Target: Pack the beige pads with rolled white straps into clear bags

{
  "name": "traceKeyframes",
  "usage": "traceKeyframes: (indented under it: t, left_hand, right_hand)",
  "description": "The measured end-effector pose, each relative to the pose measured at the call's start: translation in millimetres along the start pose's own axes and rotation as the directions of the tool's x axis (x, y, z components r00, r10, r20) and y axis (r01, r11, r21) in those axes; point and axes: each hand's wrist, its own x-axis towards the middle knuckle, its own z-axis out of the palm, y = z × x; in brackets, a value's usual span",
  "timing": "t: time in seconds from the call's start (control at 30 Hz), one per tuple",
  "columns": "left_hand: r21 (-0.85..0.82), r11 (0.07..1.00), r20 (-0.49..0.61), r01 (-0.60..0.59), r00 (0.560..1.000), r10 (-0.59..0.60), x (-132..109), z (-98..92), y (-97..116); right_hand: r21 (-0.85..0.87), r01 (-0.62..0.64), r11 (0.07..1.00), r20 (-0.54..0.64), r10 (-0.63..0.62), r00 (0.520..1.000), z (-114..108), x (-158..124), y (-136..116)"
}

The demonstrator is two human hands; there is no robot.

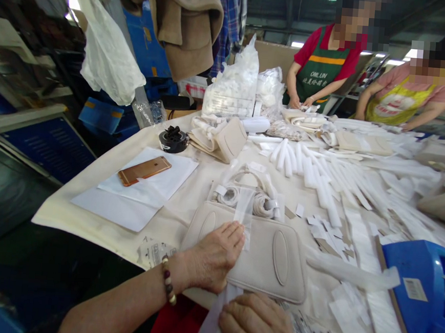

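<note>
A cream handbag [261, 262] with oval stitched shapes lies flat on the table in front of me. A translucent white wrapping strip [244, 209] runs over its top edge and shows again below its bottom edge. My left hand [215, 253], a bead bracelet at its wrist, lies flat on the bag and presses on the strip, fingers together. Near the bag's lower edge, my right hand [260, 323] is closed around the strip's lower end [210, 322]. Beyond the bag are its coiled straps [228, 193] and handle, partly covered in clear film.
A phone [145, 170] rests on white sheets [127, 207] at left, near black tape [173, 141]. Foam strips [322, 174] and paper bits spread rightward to a blue tape dispenser [421, 290]. More cream bags [224, 141] lie behind. Two people [323, 61] work across the table.
</note>
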Motion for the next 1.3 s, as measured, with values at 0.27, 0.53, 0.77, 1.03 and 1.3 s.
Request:
traceKeyframes:
  t: [0.27, 0.53, 0.77, 1.03, 1.3]
  left_hand:
    - [-0.035, 0.999, -0.108, -0.026, 0.994, 0.022, -4, 10.6, -3]
    - [-0.188, 0.982, -0.144, -0.022, 0.990, -0.005, -15, 23.7, -6]
    - [-0.238, 0.971, -0.230, -0.030, 0.973, -0.026, -20, 22.4, -8]
    - [-0.110, 0.992, -0.505, -0.065, 0.863, 0.001, -13, 45.8, -6]
    - [-0.196, 0.978, -0.572, -0.074, 0.818, -0.053, -7, 45.0, -6]
  right_hand:
    - [0.031, -0.120, 0.992, -0.012, 0.121, 0.993, -12, 24, 46]
    - [0.048, -0.405, 0.913, 0.046, 0.403, 0.914, 18, 14, 101]
    - [0.023, -0.463, 0.886, 0.057, 0.461, 0.886, 34, 2, 107]
    - [0.027, -0.499, 0.866, -0.022, 0.500, 0.866, 45, -2, 107]
    - [0.034, -0.505, 0.863, -0.054, 0.506, 0.861, 53, -4, 110]
